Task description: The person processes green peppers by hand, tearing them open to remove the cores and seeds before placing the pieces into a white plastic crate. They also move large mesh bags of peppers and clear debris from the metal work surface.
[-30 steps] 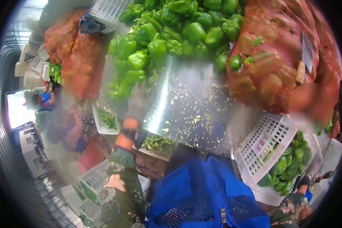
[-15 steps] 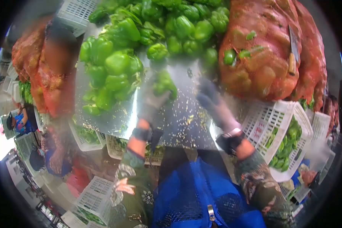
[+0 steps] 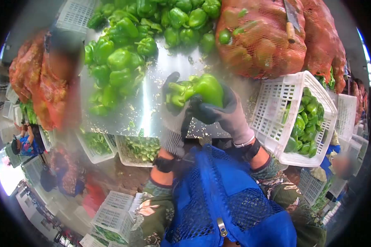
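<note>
Both gloved hands meet near the front of the metal table [image 3: 152,119]. My left hand [image 3: 175,109] is closed around green pepper pieces [image 3: 179,92] with stem parts showing. My right hand [image 3: 220,109] is closed on a large green pepper [image 3: 209,89], its dark fingertips touching the underside near the left hand. The two green parts touch, and I cannot tell whether they are one pepper. A heap of green peppers [image 3: 121,61] lies on the table beyond and to the left. Pale seeds are scattered around the hands.
Red mesh sacks [image 3: 261,45] stand at the back right, with a knife [image 3: 291,24] on top. A white crate [image 3: 276,111] of green peppers is at the right. More crates [image 3: 138,150] sit below the table's front edge. Other people [image 3: 66,168] are at the left.
My hands have come together nearer my body. My right hand, open and empty before, has taken hold of a pepper. The view has shifted, so the sacks appear further left and higher.
</note>
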{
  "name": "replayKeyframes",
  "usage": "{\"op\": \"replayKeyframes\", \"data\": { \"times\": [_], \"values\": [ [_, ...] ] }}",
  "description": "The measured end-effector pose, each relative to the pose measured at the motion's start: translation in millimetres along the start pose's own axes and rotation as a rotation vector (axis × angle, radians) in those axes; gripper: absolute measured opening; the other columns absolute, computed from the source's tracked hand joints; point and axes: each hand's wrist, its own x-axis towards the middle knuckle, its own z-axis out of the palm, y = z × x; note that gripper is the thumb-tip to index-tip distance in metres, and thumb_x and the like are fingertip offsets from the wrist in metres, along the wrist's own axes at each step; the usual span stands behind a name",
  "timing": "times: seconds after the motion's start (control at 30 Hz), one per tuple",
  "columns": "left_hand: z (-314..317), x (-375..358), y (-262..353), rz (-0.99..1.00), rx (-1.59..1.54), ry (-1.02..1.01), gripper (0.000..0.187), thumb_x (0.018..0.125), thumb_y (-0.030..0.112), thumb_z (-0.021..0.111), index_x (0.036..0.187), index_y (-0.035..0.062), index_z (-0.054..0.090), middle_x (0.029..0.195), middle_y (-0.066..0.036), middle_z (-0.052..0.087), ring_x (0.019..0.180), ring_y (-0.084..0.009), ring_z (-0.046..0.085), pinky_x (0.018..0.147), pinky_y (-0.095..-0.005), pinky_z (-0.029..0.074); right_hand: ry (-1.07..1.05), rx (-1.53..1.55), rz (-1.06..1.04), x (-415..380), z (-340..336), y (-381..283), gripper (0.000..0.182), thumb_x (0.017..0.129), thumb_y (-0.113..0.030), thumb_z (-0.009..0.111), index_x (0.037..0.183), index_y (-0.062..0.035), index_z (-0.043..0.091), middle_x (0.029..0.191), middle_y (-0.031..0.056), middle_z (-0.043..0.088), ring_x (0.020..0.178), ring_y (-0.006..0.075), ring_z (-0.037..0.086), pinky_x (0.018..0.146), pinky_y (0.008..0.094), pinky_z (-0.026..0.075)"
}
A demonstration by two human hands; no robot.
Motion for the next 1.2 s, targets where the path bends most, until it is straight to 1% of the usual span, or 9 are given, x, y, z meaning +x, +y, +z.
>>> {"op": "replayKeyframes", "data": {
  "times": [0.33, 0.5, 0.67, 0.8, 0.87, 1.0, 1.07, 1.13, 1.2],
  "values": [
    [104, 4, 26, 0.014, -0.458, -0.004, 0.039, 0.096, 0.043, 0.048, 0.110, 0.0074, 0.058, 0.103, -0.006, 0.062, 0.095, -0.0157, 0.059, 0.085, -0.0310, 0.048, 0.248, 0.517, -0.168, -17, -48, -64, 0.025, 0.076, -0.009, 0.076, 0.097, -0.0022, 0.065, 0.090, 0.0010, 0.067, 0.080, 0.0065, 0.059, 0.070, 0.0222, 0.048],
    [135, 24, 12, -0.041, -0.684, -0.161, 0.047, 0.095, 0.050, 0.047, 0.117, 0.0100, 0.058, 0.110, -0.006, 0.062, 0.099, -0.0170, 0.059, 0.089, -0.0322, 0.048, 0.443, 0.242, -0.332, -3, -67, -68, 0.020, 0.078, -0.009, 0.075, 0.091, 0.0004, 0.064, 0.085, 0.0014, 0.067, 0.075, 0.0051, 0.057, 0.066, 0.0223, 0.047],
    [153, 23, 40, -0.123, -0.676, -0.200, 0.061, 0.092, 0.058, 0.044, 0.113, 0.0030, 0.057, 0.103, -0.009, 0.062, 0.090, -0.0172, 0.061, 0.077, -0.0301, 0.052, 0.372, 0.083, -0.436, -10, -81, -87, 0.021, 0.077, -0.009, 0.075, 0.092, 0.0002, 0.064, 0.083, 0.0011, 0.066, 0.076, 0.0065, 0.057, 0.068, 0.0233, 0.048],
    [141, 34, -24, -0.115, -0.639, -0.153, 0.054, 0.090, 0.055, 0.051, 0.118, 0.0093, 0.051, 0.097, -0.004, 0.055, 0.079, -0.0139, 0.057, 0.069, -0.0300, 0.051, 0.369, 0.155, -0.679, -3, -67, -99, 0.034, 0.077, -0.005, 0.075, 0.107, 0.0004, 0.062, 0.097, 0.0055, 0.066, 0.088, 0.0091, 0.058, 0.079, 0.0248, 0.048],
    [134, 34, -45, -0.144, -0.629, -0.130, 0.052, 0.089, 0.054, 0.053, 0.117, 0.0105, 0.051, 0.093, -0.002, 0.052, 0.077, -0.0126, 0.055, 0.067, -0.0300, 0.050, 0.177, 0.716, -0.399, 11, -77, -97, 0.038, 0.082, -0.012, 0.071, 0.116, -0.0014, 0.058, 0.106, 0.0085, 0.064, 0.094, 0.0141, 0.060, 0.084, 0.0289, 0.050],
    [113, 30, 7, 0.114, -0.395, -0.095, 0.040, 0.089, 0.046, 0.059, 0.107, 0.0112, 0.053, 0.085, 0.000, 0.048, 0.072, -0.0114, 0.052, 0.062, -0.0292, 0.048, -0.619, 1.552, -0.362, 17, -135, -65, 0.053, 0.092, -0.046, 0.050, 0.128, -0.0066, 0.051, 0.116, 0.0179, 0.060, 0.097, 0.0272, 0.061, 0.083, 0.0416, 0.052],
    [99, 20, 29, 0.134, -0.281, -0.127, 0.038, 0.088, 0.040, 0.061, 0.108, 0.0088, 0.054, 0.089, -0.002, 0.053, 0.072, -0.0130, 0.055, 0.063, -0.0292, 0.049, -0.495, 1.659, -0.156, -8, -140, -73, 0.058, 0.092, -0.049, 0.048, 0.135, -0.0106, 0.044, 0.118, 0.0218, 0.058, 0.094, 0.0322, 0.060, 0.079, 0.0426, 0.052],
    [92, 4, 64, -0.052, -0.241, -0.227, 0.039, 0.087, 0.033, 0.063, 0.112, 0.0046, 0.055, 0.093, -0.005, 0.058, 0.074, -0.0145, 0.059, 0.065, -0.0292, 0.051, -0.611, 1.707, -0.224, -13, -139, -63, 0.060, 0.093, -0.050, 0.045, 0.140, -0.0130, 0.037, 0.119, 0.0236, 0.056, 0.094, 0.0340, 0.060, 0.078, 0.0437, 0.052],
    [95, -9, 86, 0.032, -0.005, -0.279, 0.040, 0.084, 0.018, 0.062, 0.119, 0.0003, 0.055, 0.097, -0.008, 0.061, 0.080, -0.0146, 0.061, 0.069, -0.0279, 0.051, -0.648, 1.704, -0.239, -18, -137, -57, 0.063, 0.093, -0.051, 0.043, 0.143, -0.0145, 0.031, 0.120, 0.0247, 0.056, 0.094, 0.0347, 0.060, 0.077, 0.0443, 0.052]
  ]
}}
